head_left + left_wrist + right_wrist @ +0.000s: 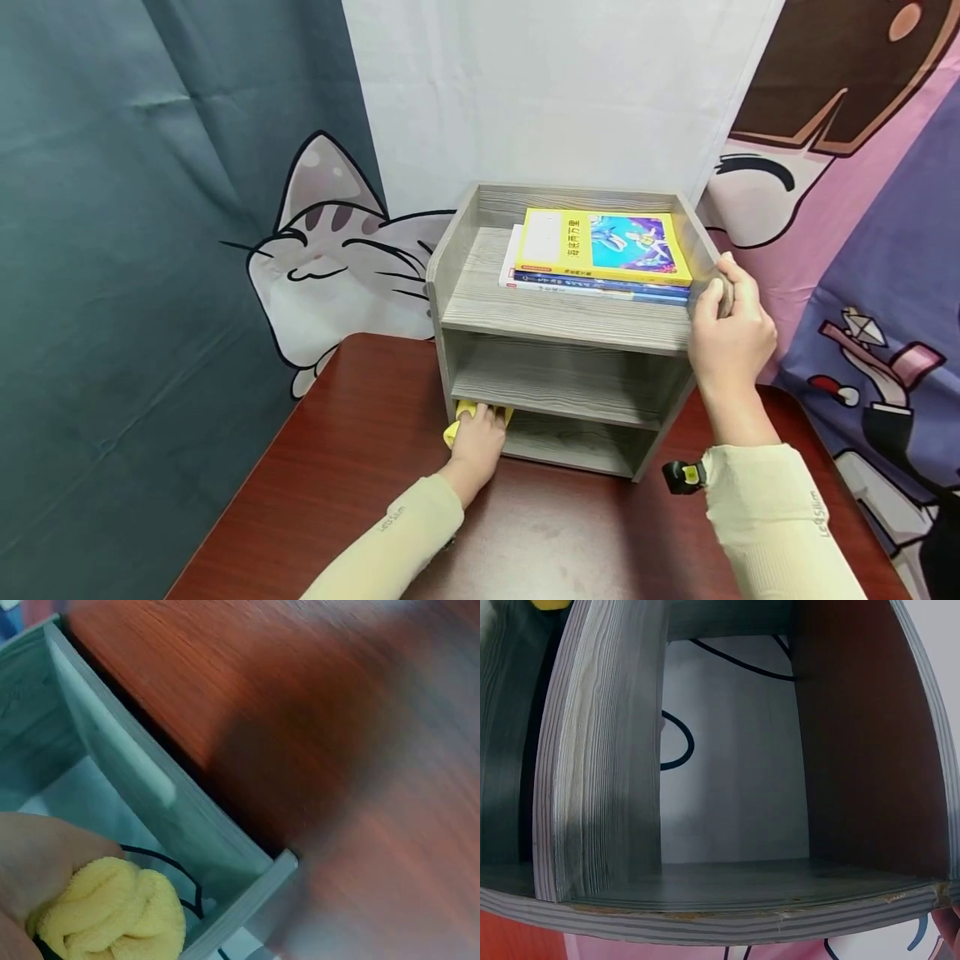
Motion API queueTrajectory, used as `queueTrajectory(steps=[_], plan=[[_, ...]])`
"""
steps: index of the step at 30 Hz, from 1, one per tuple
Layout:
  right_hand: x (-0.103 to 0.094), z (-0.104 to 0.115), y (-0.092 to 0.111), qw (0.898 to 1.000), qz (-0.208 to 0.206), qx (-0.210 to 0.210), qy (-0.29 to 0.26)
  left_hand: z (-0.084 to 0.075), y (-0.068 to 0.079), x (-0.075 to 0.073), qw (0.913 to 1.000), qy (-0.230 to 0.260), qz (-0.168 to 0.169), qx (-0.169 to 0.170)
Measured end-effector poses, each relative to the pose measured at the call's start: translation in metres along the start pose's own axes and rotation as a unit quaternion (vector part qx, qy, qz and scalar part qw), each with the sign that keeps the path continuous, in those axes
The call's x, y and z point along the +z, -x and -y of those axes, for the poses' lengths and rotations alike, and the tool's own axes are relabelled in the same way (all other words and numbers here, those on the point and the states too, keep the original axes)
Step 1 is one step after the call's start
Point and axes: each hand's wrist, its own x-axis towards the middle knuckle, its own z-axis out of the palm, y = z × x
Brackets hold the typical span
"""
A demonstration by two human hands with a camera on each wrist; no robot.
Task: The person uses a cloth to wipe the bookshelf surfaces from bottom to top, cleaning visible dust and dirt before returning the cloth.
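Observation:
A grey wood-grain shelf unit [562, 329] stands on the table. My left hand [478, 440] reaches in at the left end of its lowest compartment and grips a yellow cloth [120, 915], which lies bunched under the fingers. In the left wrist view the cloth is close to the unit's side panel [150, 772]. Up at the right, my right hand [733, 329] holds the front edge of the right side panel, thumb on the inner side. The right wrist view looks into the compartments, with a dividing board [607, 765] between them.
On the top shelf lies a small stack of books, a yellow book [600, 246] uppermost. The red-brown table [360, 467] extends in front and to the left. Behind hangs a cloth backdrop [570, 92] with cartoon figures.

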Motion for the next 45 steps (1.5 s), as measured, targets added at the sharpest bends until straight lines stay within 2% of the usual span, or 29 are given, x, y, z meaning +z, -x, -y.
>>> queueTrajectory(steps=[6, 13, 16, 19, 23, 26, 35, 40, 45], plan=[[0.001, 0.000, -0.001, 1.000, -0.005, -0.007, 0.002, 0.008, 0.009, -0.005, 0.9968, -0.067, -0.008, 0.043], [-0.003, -0.003, -0.003, 1.000, -0.010, 0.003, 0.010, 0.015, 0.019, -0.012, 0.9828, -0.150, -0.021, 0.106], [-0.005, -0.004, -0.003, 1.000, -0.007, 0.003, 0.013, 0.017, 0.021, -0.009, 0.9798, -0.163, -0.020, 0.115], [-0.005, -0.004, -0.002, 1.000, -0.003, 0.000, 0.014, 0.016, 0.020, -0.004, 0.9827, -0.155, -0.010, 0.101], [-0.005, -0.004, -0.001, 1.000, 0.001, -0.008, 0.016, 0.012, 0.015, 0.003, 0.9914, -0.119, -0.017, 0.052], [-0.004, -0.003, 0.000, 1.000, 0.007, -0.019, 0.019, 0.009, 0.012, 0.010, 0.9947, -0.098, -0.021, 0.022], [-0.003, -0.003, 0.000, 0.999, 0.003, -0.033, 0.020, -0.002, 0.016, 0.022, 0.9980, -0.063, 0.006, 0.001], [-0.001, -0.004, -0.001, 0.999, -0.011, -0.034, 0.019, -0.009, 0.013, 0.027, 0.9992, 0.006, 0.022, -0.032], [-0.001, -0.003, 0.000, 0.999, -0.015, -0.040, 0.021, -0.014, 0.011, 0.035, 0.9934, 0.083, 0.027, -0.074]])
